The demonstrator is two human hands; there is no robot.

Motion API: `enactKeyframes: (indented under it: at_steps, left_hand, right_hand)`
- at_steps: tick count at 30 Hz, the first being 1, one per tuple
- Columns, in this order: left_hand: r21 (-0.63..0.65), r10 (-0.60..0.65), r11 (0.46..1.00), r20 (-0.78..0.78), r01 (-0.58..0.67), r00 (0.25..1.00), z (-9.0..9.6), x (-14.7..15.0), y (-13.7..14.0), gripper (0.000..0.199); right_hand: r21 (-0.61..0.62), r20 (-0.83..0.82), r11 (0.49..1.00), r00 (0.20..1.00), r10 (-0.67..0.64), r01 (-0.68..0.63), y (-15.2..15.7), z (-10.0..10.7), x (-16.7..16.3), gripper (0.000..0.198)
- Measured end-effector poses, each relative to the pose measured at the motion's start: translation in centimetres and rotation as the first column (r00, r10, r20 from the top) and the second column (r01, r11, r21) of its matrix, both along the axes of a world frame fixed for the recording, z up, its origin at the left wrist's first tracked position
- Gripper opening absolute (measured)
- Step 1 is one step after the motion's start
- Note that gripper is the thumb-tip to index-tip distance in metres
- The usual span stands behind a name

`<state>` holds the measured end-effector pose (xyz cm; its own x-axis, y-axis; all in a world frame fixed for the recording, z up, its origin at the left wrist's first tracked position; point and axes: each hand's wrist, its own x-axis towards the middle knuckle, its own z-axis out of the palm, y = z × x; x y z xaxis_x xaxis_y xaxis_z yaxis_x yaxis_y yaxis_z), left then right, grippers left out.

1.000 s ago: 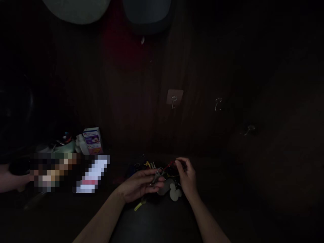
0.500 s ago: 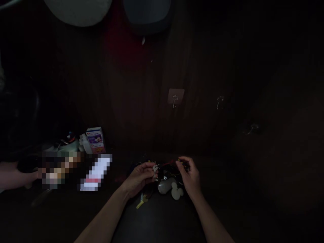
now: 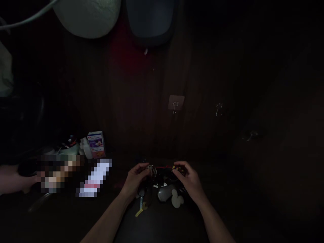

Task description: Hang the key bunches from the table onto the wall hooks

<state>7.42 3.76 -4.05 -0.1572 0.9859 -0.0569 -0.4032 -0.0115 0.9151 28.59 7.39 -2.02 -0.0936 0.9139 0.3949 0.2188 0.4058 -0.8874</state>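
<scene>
In the dim head view my left hand (image 3: 135, 179) pinches a small bunch of silvery keys (image 3: 152, 170) between thumb and fingers. A thin red cord (image 3: 163, 167) stretches from there across to my right hand (image 3: 189, 180). That hand closes on a small dark trinket with yellow and red dots (image 3: 178, 168), whose kind I cannot make out. On the dark surface below lie a grey rounded cylinder (image 3: 165, 193) and a pale mouse-head-shaped piece (image 3: 177, 199). Yellow keys (image 3: 141, 209) lie below my left hand. Darkness hides the small items between my hands.
At left stand a purple-and-orange carton (image 3: 96, 145) and white bottles (image 3: 86, 147). A blurred-out bright phone-like slab (image 3: 95, 179) lies before them. Another person's arm (image 3: 15, 179) reaches in from the left edge. Hooks (image 3: 175, 105) are fixed to the dark wall behind.
The single key at my left fingertips has given way to a bunch of keys. The red cord now runs straighter between my hands. The view has tilted slightly upward.
</scene>
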Motion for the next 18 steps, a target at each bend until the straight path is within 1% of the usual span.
enactKeyframes:
  at_steps: [2, 5, 7, 10, 12, 15, 18]
  left_hand:
    - [-0.013, 0.044, 0.999, -0.011, -0.044, 0.999, 0.1, -0.1, 0.0, 0.034]
    - [-0.029, 0.091, 0.995, -0.034, -0.092, 0.995, 0.3, -0.2, 0.0, 0.035]
    - [-0.031, 0.104, 0.994, -0.035, -0.105, 0.994, 0.4, -0.3, 0.1, 0.037]
    - [-0.036, 0.109, 0.993, -0.014, -0.11, 0.994, 0.3, -0.4, 0.3, 0.038]
    - [-0.039, 0.097, 0.994, 0.001, -0.097, 0.995, 0.2, -0.5, 0.4, 0.039]
    - [-0.044, 0.099, 0.994, 0.002, -0.099, 0.995, 0.1, -0.5, 0.4, 0.039]
    - [-0.048, 0.119, 0.992, -0.012, -0.12, 0.993, 0.0, -0.4, 0.5, 0.039]
  right_hand:
    - [0.016, 0.049, 1.0, 0.999, -0.005, 0.004, 0.2, 1.7, -0.1, 0.024]
    - [0.065, 0.125, 0.998, 0.992, 0.003, -0.011, 1.0, 4.8, -0.3, 0.019]
    - [0.077, 0.158, 0.994, 0.985, 0.062, -0.075, 1.8, 6.8, -0.4, 0.018]
    - [0.107, 0.164, 0.98, 0.976, 0.146, -0.165, 3.2, 9.4, -0.6, 0.02]
    - [0.142, 0.147, 0.976, 0.979, 0.141, -0.162, 4.2, 10.9, -0.8, 0.021]
    - [0.213, 0.121, 0.969, 0.988, 0.097, -0.122, 5.4, 13.2, -1.2, 0.021]
    - [0.339, 0.154, 0.935, 0.987, 0.054, -0.104, 6.5, 15.7, -1.5, 0.019]
